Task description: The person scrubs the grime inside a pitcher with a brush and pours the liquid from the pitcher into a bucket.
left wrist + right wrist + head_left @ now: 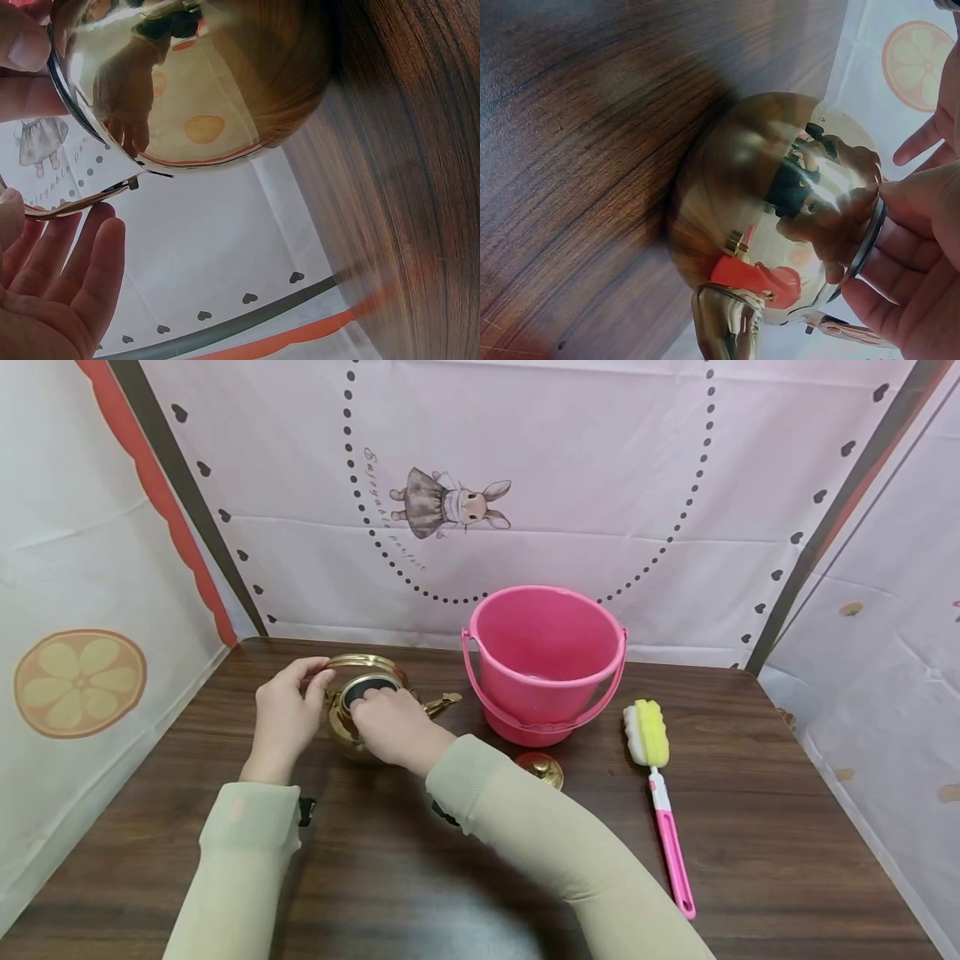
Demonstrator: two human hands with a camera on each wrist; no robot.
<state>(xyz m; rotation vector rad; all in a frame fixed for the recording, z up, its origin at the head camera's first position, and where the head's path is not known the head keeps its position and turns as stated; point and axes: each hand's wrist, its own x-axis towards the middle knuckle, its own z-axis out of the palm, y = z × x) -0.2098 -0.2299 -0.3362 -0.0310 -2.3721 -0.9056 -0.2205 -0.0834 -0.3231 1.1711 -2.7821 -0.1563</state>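
A shiny gold teapot [343, 735] stands on the left part of the table, its spout [442, 702] pointing right. My left hand [288, 714] holds its arched handle [367, 659] between thumb and fingers; the left wrist view shows the fingers under the handle [82, 204]. Over the mouth of the pot, my right hand [393, 727] pinches the dark-edged rim [873, 234], thumb outside and fingers reaching in. Those fingertips are partly hidden inside the opening. The round gold lid [541, 769] with its knob lies on the table, right of the pot.
A pink bucket [528, 710] with its handle down stands behind the lid. Farther right lies a sponge brush [651, 733] with a yellow-and-white head and pink handle [675, 860]. Printed cloth [585, 460] walls the table [750, 827] at the back and sides.
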